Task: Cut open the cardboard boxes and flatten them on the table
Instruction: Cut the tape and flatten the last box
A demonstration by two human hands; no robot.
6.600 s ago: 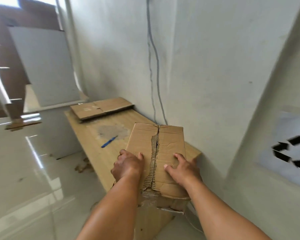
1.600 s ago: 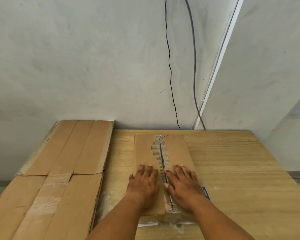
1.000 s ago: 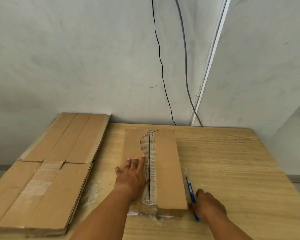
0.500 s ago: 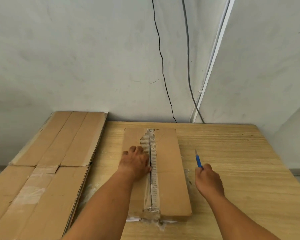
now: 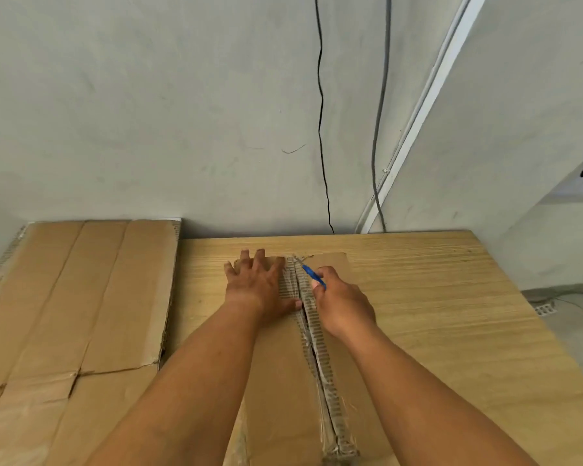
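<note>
Head view: narrow cardboard box [image 5: 283, 371] lies on the wooden table [image 5: 451, 314], long axis running away from the person, torn seam [image 5: 312, 334] with exposed corrugation down its middle. Left hand [image 5: 258, 285] pressed flat on the box left of the seam, fingers spread, holding nothing. Right hand [image 5: 342, 302] clenched around a blue cutter [image 5: 313, 276], tip at the far end of the seam. Flattened cardboard stack [image 5: 74, 314] sits on the left, just beside the box, overhanging the table edge. Two cables [image 5: 322, 129] hang down the grey wall [image 5: 148, 112] behind.
</note>
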